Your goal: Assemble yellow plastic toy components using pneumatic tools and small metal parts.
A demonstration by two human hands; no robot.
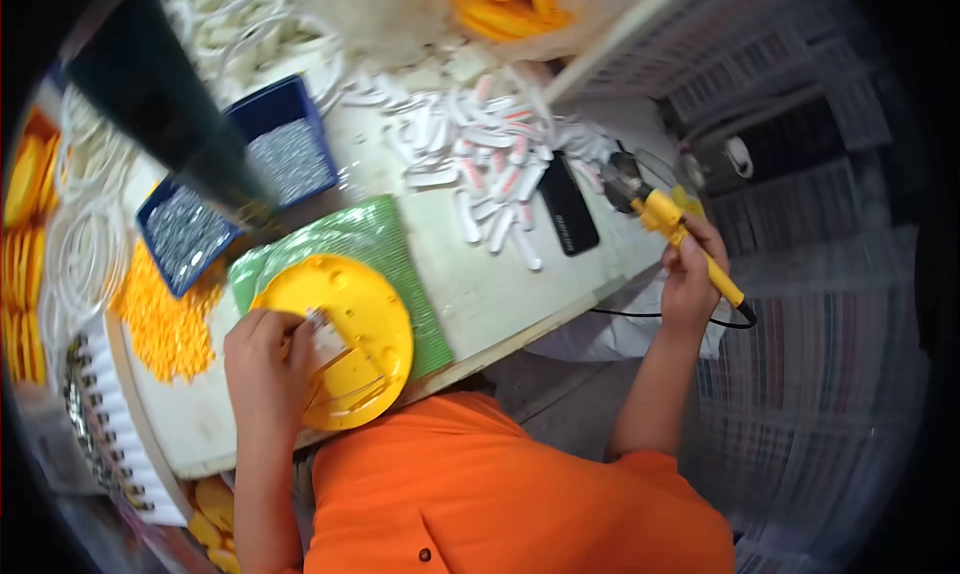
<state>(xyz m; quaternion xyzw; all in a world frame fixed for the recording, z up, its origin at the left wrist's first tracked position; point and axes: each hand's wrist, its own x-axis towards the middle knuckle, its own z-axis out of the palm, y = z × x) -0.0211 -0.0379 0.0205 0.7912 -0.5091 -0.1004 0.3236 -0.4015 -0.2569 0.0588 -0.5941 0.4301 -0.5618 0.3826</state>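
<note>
My right hand (692, 279), off the table's right edge, is closed around a yellow soldering iron (712, 270) with a black cord. The iron's front end points up and left, at a metal holder (622, 182) by the table edge. My left hand (268, 366) is over a round yellow plastic cover (378, 319), its fingers pinched. A small pale piece (327, 342) shows by the fingertips, too blurred to name. Under the cover lies a green ribbed mat (415, 289).
Blue trays of small metal parts (290, 159) stand at the left, beside a heap of small orange pieces (165, 319). White plastic parts (485, 159) are piled mid-table near a black phone (568, 206). White cable coils (85, 239) lie far left; a dark upright post (165, 84) rises over the trays.
</note>
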